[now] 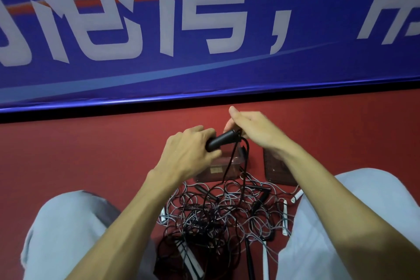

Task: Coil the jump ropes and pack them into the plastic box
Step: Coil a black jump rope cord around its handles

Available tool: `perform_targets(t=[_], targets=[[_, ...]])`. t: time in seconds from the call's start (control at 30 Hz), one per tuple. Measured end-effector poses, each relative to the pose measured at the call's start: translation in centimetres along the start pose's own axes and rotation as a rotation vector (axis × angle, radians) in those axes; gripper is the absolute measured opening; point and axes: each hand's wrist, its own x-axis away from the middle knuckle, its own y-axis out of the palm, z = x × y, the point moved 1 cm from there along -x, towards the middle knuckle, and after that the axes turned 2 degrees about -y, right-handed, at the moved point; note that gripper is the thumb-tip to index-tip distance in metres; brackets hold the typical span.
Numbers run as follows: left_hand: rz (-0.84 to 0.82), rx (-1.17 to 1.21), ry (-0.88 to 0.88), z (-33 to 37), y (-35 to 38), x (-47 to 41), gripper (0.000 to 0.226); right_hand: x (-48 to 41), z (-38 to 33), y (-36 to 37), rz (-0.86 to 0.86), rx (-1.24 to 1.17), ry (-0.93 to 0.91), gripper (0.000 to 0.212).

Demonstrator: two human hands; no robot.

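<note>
Head view, left hand (188,154) grips handle (221,141), right hand (256,132) at tip

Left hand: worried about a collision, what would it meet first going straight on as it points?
Probably the right hand: the left hand grips a black jump-rope handle pointing up-right, and its far end is at the right hand's fingers; depth is unclear.

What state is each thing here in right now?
Left hand: grips the black handle.
Right hand: at the handle's tip, grip hidden.
Plastic box: open.
Lid: off, lying right of the box.
Rope pile: tangled, uncoiled.
</note>
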Motion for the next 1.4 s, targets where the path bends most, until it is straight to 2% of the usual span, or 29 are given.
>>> perform_targets(t=[0.1, 0.23, 0.4, 0.57, 0.63, 0.7, 0.8, 0.9, 1.0, 1.1, 1.17, 1.23, 1.3, 1.37, 1.4], targets=[[0.034, -0.066, -0.035, -0.5, -0.4, -0.1, 0.017, 0.8, -0.4, -0.1, -0.168, -0.055, 0.137, 0.074], [0.038, -0.119, -0.101, -0.8, -0.5, -0.1, 0.017, 1.4, -1.0, -1.0, -0.187, -0.103, 0.125, 0.059], [-0.035, -0.059, -0.128, -0.5, -0.1, -0.1, 0.019, 1.4, -1.2, -1.0, -0.214, -0.168, 0.053, 0.031], [-0.052, 0.009, -0.137, -0.6, -0.2, 0.0, 0.015, 1.6, -1.3, -0.8, -0.216, -0.145, -0.016, 0.039], [-0.07, 0.073, -0.158, -0.7, -0.1, -0.1, 0.014, 1.6, -1.3, -0.7, -0.169, -0.138, -0.085, 0.041], [-0.113, 0.236, -0.185, -0.6, 0.2, -0.3, 0.016, 1.3, -1.4, -0.7, -0.086, -0.204, -0.098, 0.038], [-0.115, 0.489, -0.161, -0.2, 0.4, -0.5, 0.013, 1.0, -1.5, -0.7, 0.069, -0.392, -0.042, 0.032], [-0.075, 0.583, -0.128, 0.3, 0.3, -0.2, 0.022, 0.9, -1.4, -0.9, 0.248, -0.547, 0.022, 0.034], [-0.003, 0.615, -0.153, 0.7, 0.5, 0.0, 0.027, 0.8, -1.1, -0.5, 0.387, -0.444, -0.013, 0.036], [0.064, 0.594, -0.187, 1.0, 0.6, -0.1, 0.016, 0.6, -0.5, -0.2, 0.544, -0.207, -0.148, 0.05], [0.105, 0.597, -0.219, 0.9, 0.3, -0.3, 0.012, 0.6, -0.6, -0.2, 0.572, -0.186, -0.201, 0.052], [0.127, 0.611, -0.255, 0.8, 0.2, -0.4, 0.013, 0.7, -1.0, -0.2, 0.522, -0.253, -0.2, 0.052], [0.142, 0.671, -0.313, 0.6, 0.3, -0.5, 0.016, 0.8, -1.5, -0.1, 0.355, -0.426, -0.126, 0.055], [0.175, 0.891, -0.394, 0.3, 0.2, -0.7, 0.019, 0.9, -1.7, 0.1, 0.119, -0.488, -0.063, 0.065], [0.2, 1.044, -0.439, 0.2, 0.0, -0.8, 0.02, 0.9, -1.6, 0.3, 0.019, -0.417, -0.071, 0.069]])
